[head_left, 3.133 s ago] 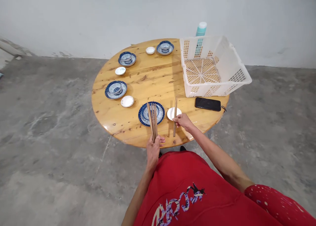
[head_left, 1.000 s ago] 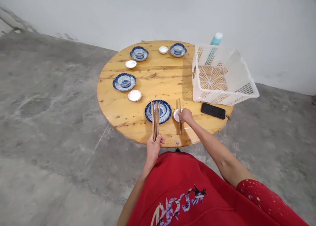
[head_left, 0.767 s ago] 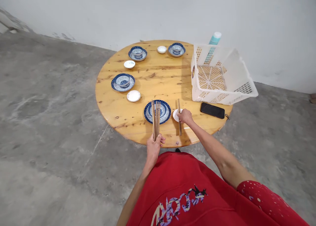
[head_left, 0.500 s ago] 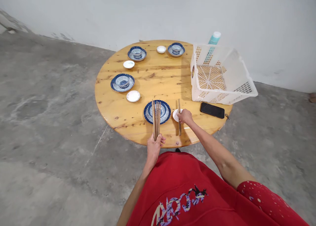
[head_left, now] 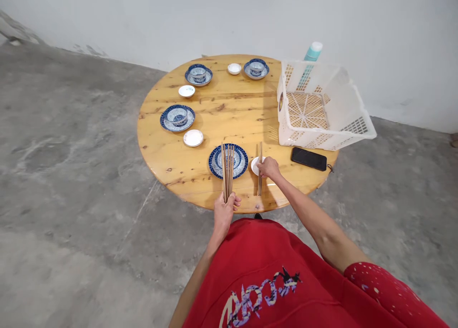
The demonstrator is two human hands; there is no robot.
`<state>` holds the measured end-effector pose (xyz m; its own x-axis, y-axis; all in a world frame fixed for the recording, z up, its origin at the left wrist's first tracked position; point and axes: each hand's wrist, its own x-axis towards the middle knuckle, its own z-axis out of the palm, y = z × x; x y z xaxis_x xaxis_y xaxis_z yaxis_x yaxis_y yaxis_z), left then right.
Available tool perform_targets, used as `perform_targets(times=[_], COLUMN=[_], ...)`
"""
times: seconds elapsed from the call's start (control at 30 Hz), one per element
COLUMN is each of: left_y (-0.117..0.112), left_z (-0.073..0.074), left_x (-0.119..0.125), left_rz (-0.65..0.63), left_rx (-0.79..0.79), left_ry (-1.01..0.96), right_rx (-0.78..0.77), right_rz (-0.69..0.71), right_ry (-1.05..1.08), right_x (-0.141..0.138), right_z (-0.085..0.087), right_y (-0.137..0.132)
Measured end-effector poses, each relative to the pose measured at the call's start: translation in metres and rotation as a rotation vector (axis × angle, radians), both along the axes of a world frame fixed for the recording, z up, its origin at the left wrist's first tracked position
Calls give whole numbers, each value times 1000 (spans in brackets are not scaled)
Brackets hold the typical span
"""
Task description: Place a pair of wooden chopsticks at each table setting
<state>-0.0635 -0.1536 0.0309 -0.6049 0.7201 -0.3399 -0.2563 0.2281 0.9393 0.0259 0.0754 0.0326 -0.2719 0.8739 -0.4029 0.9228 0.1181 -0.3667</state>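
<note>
Left grip (head_left: 223,214) shut round chopsticks (head_left: 227,172) over blue plate (head_left: 216,162); right grip (head_left: 269,168) pinching chopstick pair (head_left: 260,151).

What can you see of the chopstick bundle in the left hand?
The bundle is several long, slim, straight brown chopsticks, wood by their look, gathered side by side with a slight fan at the top. The left hand grips their lower ends at the table's near edge, and they stand roughly upright, tilted slightly. Their upper part passes in front of a blue-and-white plate; whether they touch it cannot be told. The exact count is unclear.
</note>
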Motion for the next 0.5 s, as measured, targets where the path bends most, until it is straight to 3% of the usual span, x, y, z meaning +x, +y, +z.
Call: perform_targets(times=[0.2, 0.33, 0.5], left_y=[-1, 1, 3], left_z=[5, 16, 22], left_x=[0, 2, 4], left_rz=[-9, -74, -93], left_rx=[29, 71, 75], left_ry=[-55, -184, -229], right_rx=[140, 155, 208], right_rz=[13, 67, 79], right_ry=[-29, 133, 86], right_x=[8, 11, 14], right_z=[21, 34, 26], right_y=[-3, -26, -42])
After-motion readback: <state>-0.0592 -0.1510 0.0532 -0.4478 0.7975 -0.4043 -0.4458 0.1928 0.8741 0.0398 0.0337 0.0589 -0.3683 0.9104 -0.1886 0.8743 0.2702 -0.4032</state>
